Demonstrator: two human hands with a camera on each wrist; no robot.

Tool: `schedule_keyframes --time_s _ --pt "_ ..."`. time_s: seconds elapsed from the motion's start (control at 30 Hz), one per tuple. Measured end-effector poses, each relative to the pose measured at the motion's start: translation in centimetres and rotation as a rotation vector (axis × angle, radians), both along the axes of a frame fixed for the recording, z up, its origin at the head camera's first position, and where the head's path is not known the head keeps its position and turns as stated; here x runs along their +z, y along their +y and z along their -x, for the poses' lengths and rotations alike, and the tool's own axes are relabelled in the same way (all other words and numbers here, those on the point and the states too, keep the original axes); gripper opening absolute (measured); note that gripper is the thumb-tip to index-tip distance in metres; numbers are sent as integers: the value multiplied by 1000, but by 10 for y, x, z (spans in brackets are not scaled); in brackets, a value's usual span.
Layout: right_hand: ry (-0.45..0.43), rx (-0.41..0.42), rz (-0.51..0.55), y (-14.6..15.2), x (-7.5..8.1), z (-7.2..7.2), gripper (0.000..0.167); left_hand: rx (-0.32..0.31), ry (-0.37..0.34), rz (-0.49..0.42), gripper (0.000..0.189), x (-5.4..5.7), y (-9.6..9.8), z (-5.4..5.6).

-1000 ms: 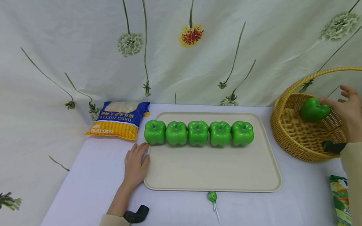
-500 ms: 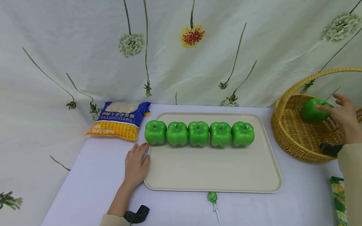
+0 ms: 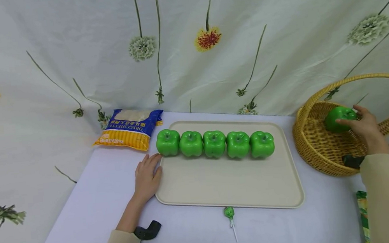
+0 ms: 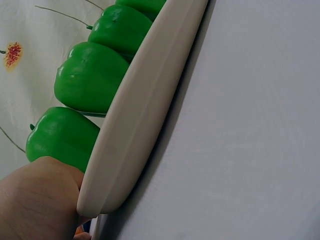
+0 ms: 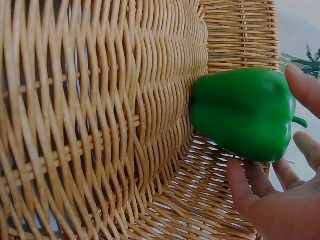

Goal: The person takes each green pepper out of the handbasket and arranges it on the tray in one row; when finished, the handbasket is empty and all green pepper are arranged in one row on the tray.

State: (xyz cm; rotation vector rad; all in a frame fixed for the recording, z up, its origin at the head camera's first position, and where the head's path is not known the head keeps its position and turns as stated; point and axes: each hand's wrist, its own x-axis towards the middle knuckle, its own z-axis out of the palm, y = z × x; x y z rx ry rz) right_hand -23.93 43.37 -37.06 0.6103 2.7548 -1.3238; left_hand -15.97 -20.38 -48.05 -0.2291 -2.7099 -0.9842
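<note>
In the head view my left hand lies with outstretched fingers at the left rim of the beige tray. Beside its fingertips is the leftmost green bell pepper of a row along the tray's back. My right hand reaches into the wicker basket at the right, thumb and fingers around another green bell pepper. That pepper rests on the woven bottom, stem end toward the palm. In the right wrist view, the thumb meets one side and the fingers the other.
An orecchiette pasta bag lies behind the left hand. A green lollipop sits in front of the tray. Part of a green-and-yellow packet shows beside the right sleeve. The basket's tall handle arches over the right hand.
My right hand has moved left and down onto the pepper in the basket, its thumb now overlapping it. The pepper has tipped more upright. The left hand stays in place.
</note>
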Motion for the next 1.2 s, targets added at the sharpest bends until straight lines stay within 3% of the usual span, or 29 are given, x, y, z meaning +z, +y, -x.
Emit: schedule_keyframes --time_s 0.3,0.73,1.2 --pt "-47 -9 1 -1 -2 1 95 -1 -4 -4 41 0 0 0" --pt "-31 -4 14 -3 -2 1 95 -5 -10 -11 42 1 0 -2" --pt "17 10 31 -1 23 -11 101 -8 2 -3 42 1 0 0"
